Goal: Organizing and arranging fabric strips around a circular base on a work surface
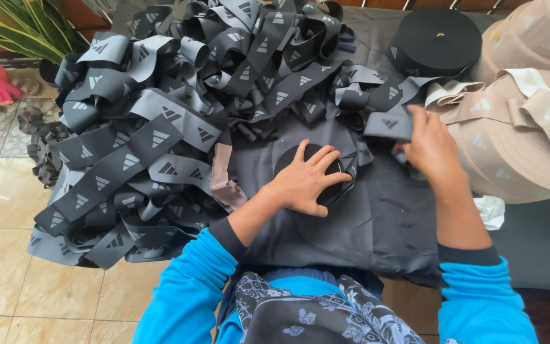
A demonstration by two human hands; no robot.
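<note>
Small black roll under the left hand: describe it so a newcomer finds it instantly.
Start at the big heap of grey logo-printed elastic band covering the dark cloth-covered table. Just below the heap's near edge, the left hand lies flat on a small black round roll of band. The other black roll, far right, is larger and untouched.

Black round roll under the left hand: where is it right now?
Head view, centre: the small black roll lies on the dark cloth under the left hand, just below the grey strap pile, left of the right hand.
</note>
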